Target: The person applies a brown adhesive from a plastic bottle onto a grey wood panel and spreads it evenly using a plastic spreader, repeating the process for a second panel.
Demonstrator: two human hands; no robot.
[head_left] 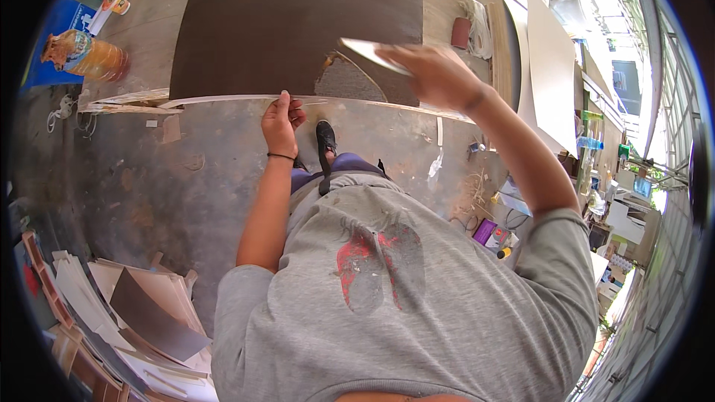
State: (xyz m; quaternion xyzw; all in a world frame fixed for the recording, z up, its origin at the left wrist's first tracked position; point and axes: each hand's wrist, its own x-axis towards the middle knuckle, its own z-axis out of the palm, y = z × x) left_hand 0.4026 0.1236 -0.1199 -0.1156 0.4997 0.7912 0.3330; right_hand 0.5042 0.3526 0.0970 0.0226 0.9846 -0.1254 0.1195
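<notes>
A large dark brown panel [290, 22] lies flat on the workbench, its pale front edge towards me. My left hand [281, 125] is at that edge, thumb on top and fingers curled below, pinching it; whether a thin strip is also between the fingers I cannot tell. Above the panel's right part, my right hand [436, 74] grips a flat, thin white piece [372, 53], tilted and partly hidden by the fingers. Beneath it, near the front edge, a grey, rough patch [346, 78] with a curved yellowish border shows on the panel.
On the bench's left stand an orange-brown bottle [93, 57] and a small cup [116, 1]. Right of the panel are a reddish-brown block [461, 33] and a white cord bundle [477, 26]. Large boards [551, 67] lean at right. Offcuts [149, 313] are stacked lower left; scraps litter the floor.
</notes>
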